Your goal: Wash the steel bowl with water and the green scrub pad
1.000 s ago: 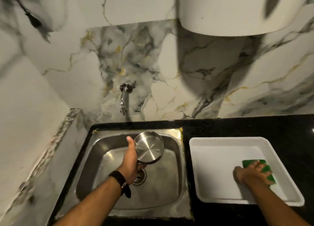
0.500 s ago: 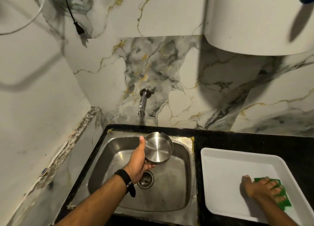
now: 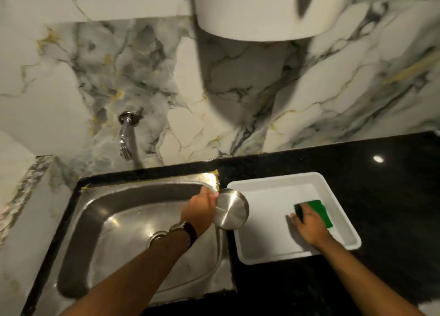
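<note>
I had my left hand [image 3: 201,212] closed around the rim of the small round steel bowl [image 3: 230,212], its base turned toward me, raised over the right edge of the stainless sink [image 3: 114,220], probably so any water would drain there. My right hand [image 3: 309,227] lay curled over the flat green scrub pad [image 3: 320,207] inside the white rectangular tray [image 3: 281,180] on the black counter [image 3: 357,158]; whether it actually gripped the pad, I could not tell. Bowl and pad were near, not touching.
</note>
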{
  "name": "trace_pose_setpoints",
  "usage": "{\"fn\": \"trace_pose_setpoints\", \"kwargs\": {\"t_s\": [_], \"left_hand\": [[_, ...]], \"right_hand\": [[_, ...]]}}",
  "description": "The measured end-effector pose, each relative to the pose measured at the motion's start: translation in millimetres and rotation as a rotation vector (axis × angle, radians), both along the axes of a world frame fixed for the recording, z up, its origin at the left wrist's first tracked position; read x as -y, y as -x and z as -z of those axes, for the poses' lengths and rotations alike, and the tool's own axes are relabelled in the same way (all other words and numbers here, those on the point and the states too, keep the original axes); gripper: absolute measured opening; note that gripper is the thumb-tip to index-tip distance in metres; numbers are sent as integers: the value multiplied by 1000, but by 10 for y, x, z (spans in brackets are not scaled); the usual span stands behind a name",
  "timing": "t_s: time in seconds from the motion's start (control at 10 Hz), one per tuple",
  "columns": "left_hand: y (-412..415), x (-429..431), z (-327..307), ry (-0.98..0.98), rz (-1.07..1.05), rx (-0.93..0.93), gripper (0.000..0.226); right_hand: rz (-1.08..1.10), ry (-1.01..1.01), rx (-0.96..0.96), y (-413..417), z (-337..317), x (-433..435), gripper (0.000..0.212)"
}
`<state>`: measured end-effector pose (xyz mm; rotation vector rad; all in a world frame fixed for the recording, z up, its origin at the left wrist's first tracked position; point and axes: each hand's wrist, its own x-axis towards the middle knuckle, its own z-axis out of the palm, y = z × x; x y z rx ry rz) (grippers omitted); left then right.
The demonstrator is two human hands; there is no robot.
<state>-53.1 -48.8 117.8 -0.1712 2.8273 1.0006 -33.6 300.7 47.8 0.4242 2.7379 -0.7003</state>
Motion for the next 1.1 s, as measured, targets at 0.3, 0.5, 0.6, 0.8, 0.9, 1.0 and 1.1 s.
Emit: {"fn": "trace_pose_setpoints", "kwargs": {"t_s": [0.3, 0.5, 0.6, 0.8, 0.9, 1.0, 1.1], "left_hand": [[404, -1115, 517, 261, 451, 174, 61], [624, -1291, 692, 359, 438, 214, 53], [671, -1308, 780, 419, 445, 188, 45], [675, -1354, 890, 422, 439, 200, 39], [629, -1406, 904, 514, 471, 223, 39], [568, -1323, 885, 591, 552, 147, 38], [421, -1155, 823, 568, 531, 30, 40]], "right_hand": [[-30, 78, -21, -127, 192, -200, 50], [3, 124, -16, -140, 195, -266, 48], [-3, 121, 0, -161, 211, -294, 46], [-35, 133, 12, -151, 235, -315, 47], [-106, 114, 75, -206, 228, -313, 53], [-160, 99, 84, -250, 264, -300, 56], [-146, 86, 39, -276, 285, -252, 55]]}}
